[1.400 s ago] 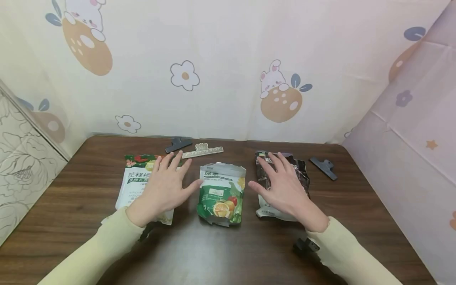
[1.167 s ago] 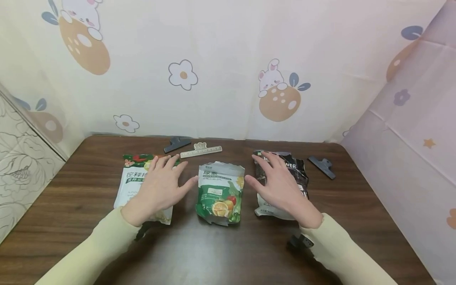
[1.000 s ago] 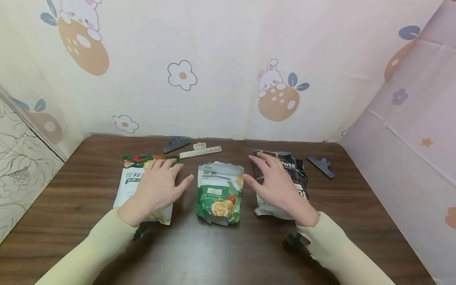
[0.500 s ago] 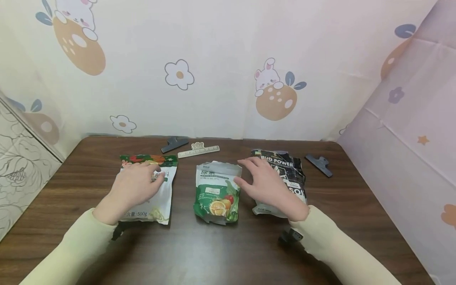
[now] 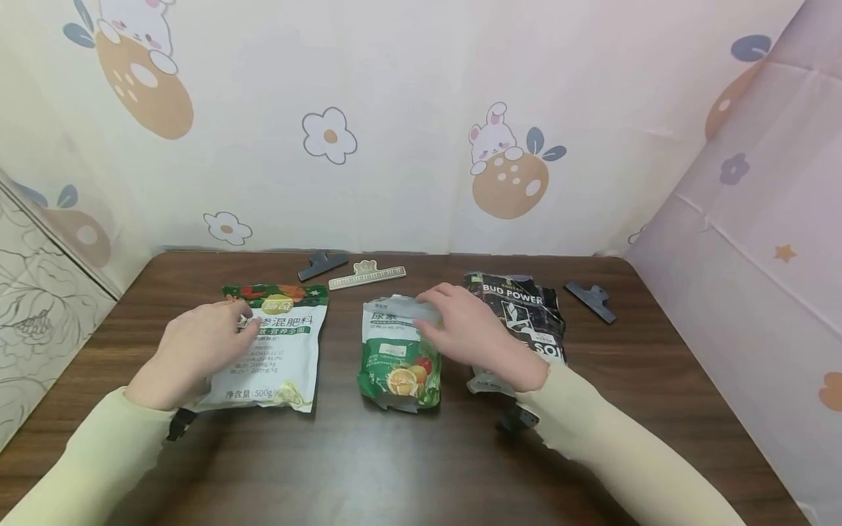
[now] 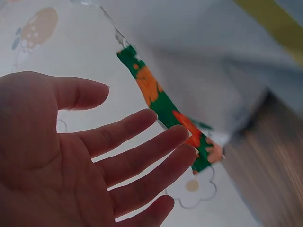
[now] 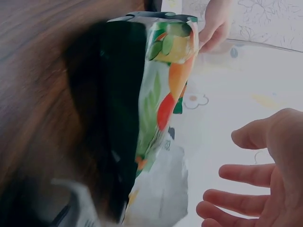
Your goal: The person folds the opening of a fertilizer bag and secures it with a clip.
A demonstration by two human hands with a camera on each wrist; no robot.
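Note:
My left hand (image 5: 197, 351) hovers over the left side of a white fertilizer bag (image 5: 276, 369) with a green, flower-printed top strip. Its fingers are spread and hold nothing in the left wrist view, the bag's top strip (image 6: 163, 106) showing beyond the fingertips. My right hand (image 5: 473, 332) reaches over the upper right corner of a smaller green and white bag (image 5: 388, 351) printed with oranges and vegetables. In the right wrist view that hand (image 7: 251, 179) has its fingers apart, beside the bag's gusset (image 7: 165, 85). Under my right wrist lies a black "BUD POWER" soil bag (image 5: 516, 307), partly hidden.
At the back of the brown wooden table (image 5: 316, 467) lie a dark clip (image 5: 321, 267) and a pale, ruler-marked clip (image 5: 368, 275). Another dark clip (image 5: 593, 302) lies right of the black bag. A patterned curtain (image 5: 408, 190) hangs behind the table.
My left hand has moved left across the white bag, uncovering most of its print. My right hand has shifted left from the black bag to the middle bag's corner. The bags stay in place.

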